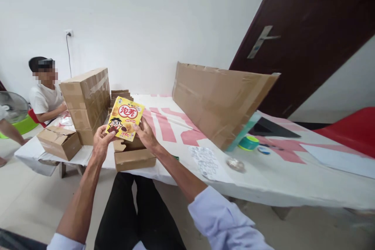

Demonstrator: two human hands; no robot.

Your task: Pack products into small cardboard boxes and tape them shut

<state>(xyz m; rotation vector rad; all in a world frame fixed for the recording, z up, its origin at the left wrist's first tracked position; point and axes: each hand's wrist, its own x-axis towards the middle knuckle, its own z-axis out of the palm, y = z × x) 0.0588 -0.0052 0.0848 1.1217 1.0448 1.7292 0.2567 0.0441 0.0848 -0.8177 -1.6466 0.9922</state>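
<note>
A yellow snack box point(124, 119) with red lettering and a cartoon figure is held up, its printed face turned toward me. My left hand point(101, 140) grips its lower left edge, thumb on the front. On the right edge, my right hand point(145, 133) holds it with the fingers mostly behind. Just below and behind the snack box, an open brown carton point(135, 160) sits at the table's near edge; its inside is partly hidden by the box and my right hand.
Stacked cartons point(84, 101) and a smaller carton point(60, 142) stand left, near a seated person point(45, 95). A large cardboard panel point(216, 101) leans on the covered table point(263, 185). Green tape point(248, 143), a printed sheet point(206, 162) and a clear roll point(235, 165) lie right.
</note>
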